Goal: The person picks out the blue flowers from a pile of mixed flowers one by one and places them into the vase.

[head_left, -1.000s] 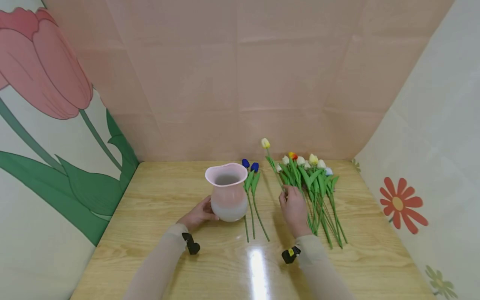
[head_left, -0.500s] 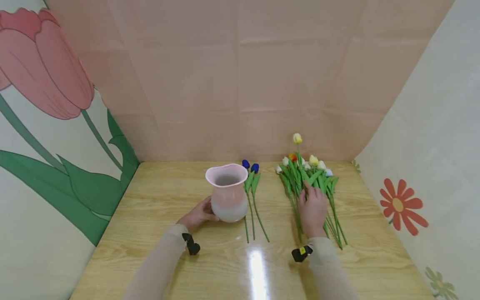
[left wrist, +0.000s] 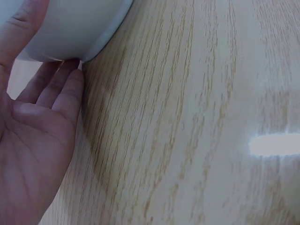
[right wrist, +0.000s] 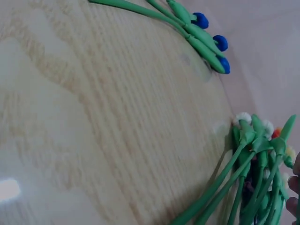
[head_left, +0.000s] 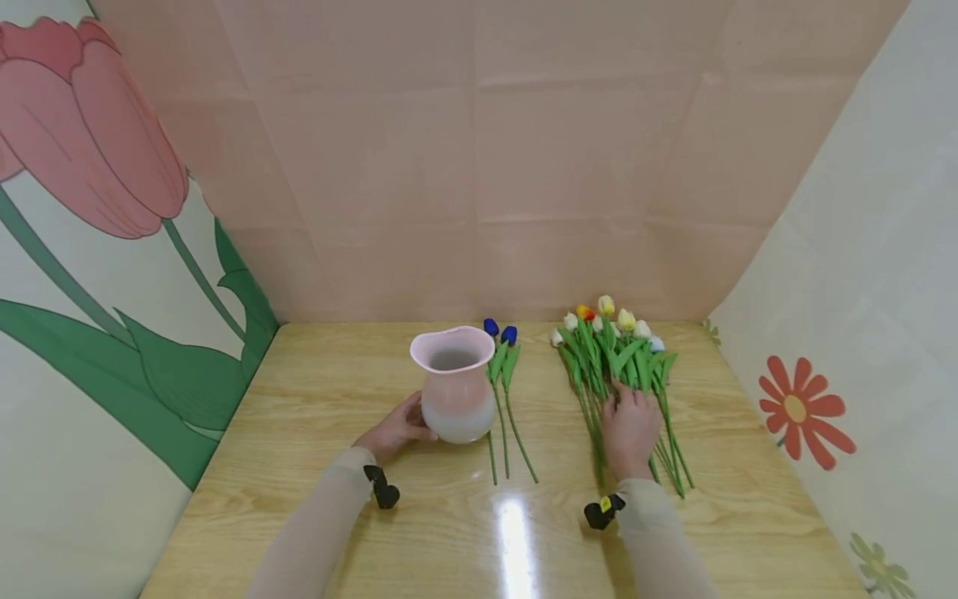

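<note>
A pink-and-white vase [head_left: 458, 391] with a wavy rim stands upright on the wooden table. My left hand [head_left: 397, 428] holds its lower left side; the left wrist view has the thumb along the wall and the fingers at the base. On the right lies a pile of artificial tulips [head_left: 587, 366] with white, yellow and orange-red heads and green stems. Over these stems, my right hand [head_left: 632, 428] pinches the stem of a yellow tulip [head_left: 606, 304], whose head lies at the pile's far end. Only some right fingertips [right wrist: 293, 183] show in the right wrist view.
Blue tulips [right wrist: 220, 43] lie right of the vase, one head hidden behind it in the head view. A pink backdrop [head_left: 479, 166] closes the table's [head_left: 314, 383] far edge. Flower-printed sheets hang left and right. A light reflection gleams on the tabletop.
My right hand has carried the yellow tulip rightward from the pile's left side and lowered it onto the other tulips. My left hand and the vase have stayed in place.
</note>
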`<control>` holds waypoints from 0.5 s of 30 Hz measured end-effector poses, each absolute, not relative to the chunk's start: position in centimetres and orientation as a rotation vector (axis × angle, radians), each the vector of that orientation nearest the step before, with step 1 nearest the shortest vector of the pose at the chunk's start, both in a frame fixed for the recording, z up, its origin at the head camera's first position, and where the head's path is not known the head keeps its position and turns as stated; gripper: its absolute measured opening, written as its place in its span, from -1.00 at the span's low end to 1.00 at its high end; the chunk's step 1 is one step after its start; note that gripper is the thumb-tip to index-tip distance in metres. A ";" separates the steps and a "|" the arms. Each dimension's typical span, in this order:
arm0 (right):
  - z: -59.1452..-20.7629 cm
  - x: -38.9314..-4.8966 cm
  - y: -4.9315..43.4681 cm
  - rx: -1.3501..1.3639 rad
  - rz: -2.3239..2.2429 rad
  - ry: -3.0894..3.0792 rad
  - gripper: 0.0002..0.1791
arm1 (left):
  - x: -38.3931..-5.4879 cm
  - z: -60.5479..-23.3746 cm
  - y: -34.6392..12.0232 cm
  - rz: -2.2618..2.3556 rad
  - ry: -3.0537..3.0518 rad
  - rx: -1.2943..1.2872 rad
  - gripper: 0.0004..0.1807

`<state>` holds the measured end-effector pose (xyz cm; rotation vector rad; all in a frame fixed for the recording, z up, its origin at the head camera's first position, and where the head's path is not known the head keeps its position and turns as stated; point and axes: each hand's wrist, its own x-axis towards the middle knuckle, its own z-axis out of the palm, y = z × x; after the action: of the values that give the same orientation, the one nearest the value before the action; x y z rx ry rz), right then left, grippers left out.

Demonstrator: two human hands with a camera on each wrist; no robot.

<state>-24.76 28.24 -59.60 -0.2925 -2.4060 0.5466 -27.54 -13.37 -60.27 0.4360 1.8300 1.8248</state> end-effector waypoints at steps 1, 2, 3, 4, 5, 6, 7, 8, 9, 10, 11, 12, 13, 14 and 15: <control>-59.7 -24.7 28.2 -0.305 0.553 -2.417 -0.67 | -27.5 -60.3 -13.4 1.824 1.830 0.426 -0.06; -59.8 -24.7 28.2 -0.318 0.561 -2.429 -0.66 | -27.5 -60.3 -13.4 1.824 1.832 0.425 -0.06; -60.0 -24.6 28.3 -0.332 0.566 -2.444 -0.65 | -27.5 -60.3 -13.4 1.824 1.834 0.420 -0.06; -60.1 -24.6 28.3 -0.349 0.566 -2.460 -0.65 | -27.5 -60.2 -13.3 1.823 1.837 0.414 -0.06; -60.3 -24.6 28.4 -0.367 0.566 -2.474 -0.65 | -27.5 -60.2 -13.3 1.822 1.839 0.419 -0.06; -60.4 -24.6 28.4 -0.383 0.565 -2.487 -0.64 | -27.5 -60.2 -13.3 1.822 1.839 0.419 -0.06; -60.5 -24.6 28.5 -0.398 0.563 -2.501 -0.64 | -27.5 -60.2 -13.3 1.821 1.842 0.421 -0.06; -60.6 -24.6 28.5 -0.412 0.560 -2.510 -0.64 | -27.5 -60.2 -13.3 1.820 1.841 0.426 -0.06; -60.7 -24.6 28.6 -0.424 0.557 -2.517 -0.64 | -27.5 -60.1 -13.3 1.820 1.840 0.428 -0.06; -60.8 -24.5 28.6 -0.433 0.556 -2.522 -0.64 | -27.4 -60.1 -13.3 1.823 1.836 0.436 -0.06; -60.8 -24.5 28.6 -0.438 0.558 -2.524 -0.64 | -27.5 -60.1 -13.3 1.825 1.833 0.444 -0.06; -60.8 -24.5 28.6 -0.442 0.556 -2.527 -0.64 | -27.5 -60.1 -13.3 1.826 1.831 0.445 -0.06; -60.9 -24.5 28.6 -0.445 0.553 -2.527 -0.64 | -27.5 -60.2 -13.3 1.827 1.830 0.449 -0.06; -60.8 -24.5 28.6 -0.443 0.551 -2.526 -0.64 | -27.5 -60.2 -13.3 1.828 1.829 0.453 -0.06; -60.7 -24.5 28.5 -0.441 0.544 -2.530 -0.64 | -27.5 -60.3 -13.3 1.829 1.829 0.450 -0.06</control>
<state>-24.54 28.51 -60.73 -0.4414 -2.5297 0.5435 -27.50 -13.33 -60.26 0.4503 1.8294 1.8291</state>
